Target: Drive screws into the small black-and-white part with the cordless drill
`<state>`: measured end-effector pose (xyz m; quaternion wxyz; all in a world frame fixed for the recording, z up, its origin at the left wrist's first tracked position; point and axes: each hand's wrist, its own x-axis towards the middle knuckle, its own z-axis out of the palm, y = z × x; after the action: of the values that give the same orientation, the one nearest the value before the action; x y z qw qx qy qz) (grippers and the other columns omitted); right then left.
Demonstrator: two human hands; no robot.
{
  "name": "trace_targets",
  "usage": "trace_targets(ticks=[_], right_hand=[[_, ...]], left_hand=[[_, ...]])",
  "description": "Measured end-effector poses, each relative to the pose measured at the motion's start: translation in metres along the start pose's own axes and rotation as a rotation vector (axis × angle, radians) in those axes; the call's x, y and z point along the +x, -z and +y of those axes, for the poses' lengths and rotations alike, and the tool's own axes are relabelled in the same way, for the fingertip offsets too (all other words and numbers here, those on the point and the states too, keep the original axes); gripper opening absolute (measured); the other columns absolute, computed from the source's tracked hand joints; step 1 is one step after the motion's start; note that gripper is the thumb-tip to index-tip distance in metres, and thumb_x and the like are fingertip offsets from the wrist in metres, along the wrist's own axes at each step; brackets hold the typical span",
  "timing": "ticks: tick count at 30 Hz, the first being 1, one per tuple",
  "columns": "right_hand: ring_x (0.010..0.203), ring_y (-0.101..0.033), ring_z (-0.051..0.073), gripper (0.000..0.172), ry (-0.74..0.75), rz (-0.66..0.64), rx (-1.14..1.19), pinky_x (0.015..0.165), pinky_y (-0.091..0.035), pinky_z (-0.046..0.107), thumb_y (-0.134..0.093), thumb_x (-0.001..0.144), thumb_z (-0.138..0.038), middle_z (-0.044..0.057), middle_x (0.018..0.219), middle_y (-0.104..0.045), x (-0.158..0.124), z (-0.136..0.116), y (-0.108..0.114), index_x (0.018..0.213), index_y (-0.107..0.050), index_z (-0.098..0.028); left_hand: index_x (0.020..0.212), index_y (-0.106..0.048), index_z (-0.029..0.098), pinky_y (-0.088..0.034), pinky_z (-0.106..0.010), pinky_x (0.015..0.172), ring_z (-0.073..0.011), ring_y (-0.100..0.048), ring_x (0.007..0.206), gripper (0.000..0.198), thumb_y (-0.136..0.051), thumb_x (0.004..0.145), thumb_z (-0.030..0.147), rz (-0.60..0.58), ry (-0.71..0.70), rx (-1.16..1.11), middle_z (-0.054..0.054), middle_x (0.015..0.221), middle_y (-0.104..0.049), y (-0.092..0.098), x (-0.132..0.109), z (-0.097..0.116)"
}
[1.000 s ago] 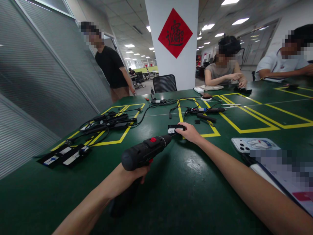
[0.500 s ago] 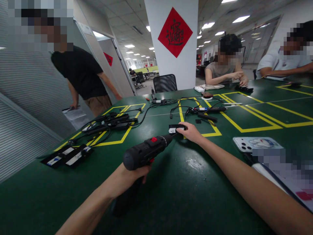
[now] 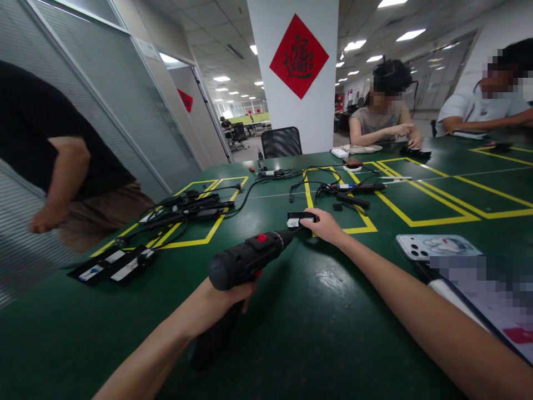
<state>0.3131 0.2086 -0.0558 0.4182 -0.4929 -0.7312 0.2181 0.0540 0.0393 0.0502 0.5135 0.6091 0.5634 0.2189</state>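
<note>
My left hand (image 3: 228, 297) is wrapped round the grip of a black cordless drill (image 3: 245, 258) with a red button on top. The drill's tip points at a small black part with a white label (image 3: 298, 220) lying on the green table (image 3: 316, 322). My right hand (image 3: 325, 225) is closed on that small part, with the fingers pressed on its right end and holding it down against the table. Both forearms reach forward from the near edge.
Black cables and adapters (image 3: 187, 205) lie at the left, two flat black parts (image 3: 111, 266) nearer the left edge. A phone (image 3: 433, 245) lies at my right. More tools (image 3: 352, 191) lie beyond. A person in black (image 3: 54, 150) passes close at the left; two people sit at the far right.
The person in black has walked along the left side of the table toward me and now fills the left edge. My hands, the drill and the small part have stayed put.
</note>
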Motion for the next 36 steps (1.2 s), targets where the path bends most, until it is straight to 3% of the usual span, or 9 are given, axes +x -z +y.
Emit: trace_targets(ticks=[12, 28, 36], right_hand=[[0.096, -0.059, 0.021, 0.047, 0.025, 0.015, -0.002, 0.086, -0.044, 0.032, -0.058, 0.078, -0.046, 0.007, 0.112, -0.064, 0.0019, 0.0056, -0.0027, 0.115, -0.063, -0.018], [0.086, -0.06, 0.019, 0.047, -0.008, 0.011, -0.016, 0.081, -0.045, 0.031, -0.059, 0.077, -0.048, 0.006, 0.111, -0.065, 0.0016, 0.0039, -0.002, 0.115, -0.063, -0.019], [0.086, -0.06, 0.019, 0.047, 0.006, 0.023, -0.015, 0.081, -0.045, 0.031, -0.059, 0.077, -0.047, 0.007, 0.112, -0.065, 0.002, 0.0047, -0.0024, 0.114, -0.063, -0.019]], left_hand=[[0.104, -0.05, 0.015, -0.042, -0.029, 0.061, -0.0143, -0.054, 0.06, 0.026, -0.055, 0.08, 0.024, -0.008, 0.029, 0.031, 0.003, 0.066, -0.057, 0.0004, 0.0008, -0.0012], [0.118, -0.045, 0.021, -0.048, -0.03, 0.058, -0.0128, -0.057, 0.058, 0.044, -0.061, 0.077, 0.021, 0.032, 0.0, -0.056, 0.001, 0.084, -0.058, -0.0008, 0.0008, 0.0021], [0.112, -0.049, 0.018, -0.049, -0.03, 0.059, -0.0133, -0.058, 0.059, 0.037, -0.061, 0.077, 0.021, 0.035, 0.028, -0.062, 0.001, 0.079, -0.059, -0.0004, 0.0018, 0.0014]])
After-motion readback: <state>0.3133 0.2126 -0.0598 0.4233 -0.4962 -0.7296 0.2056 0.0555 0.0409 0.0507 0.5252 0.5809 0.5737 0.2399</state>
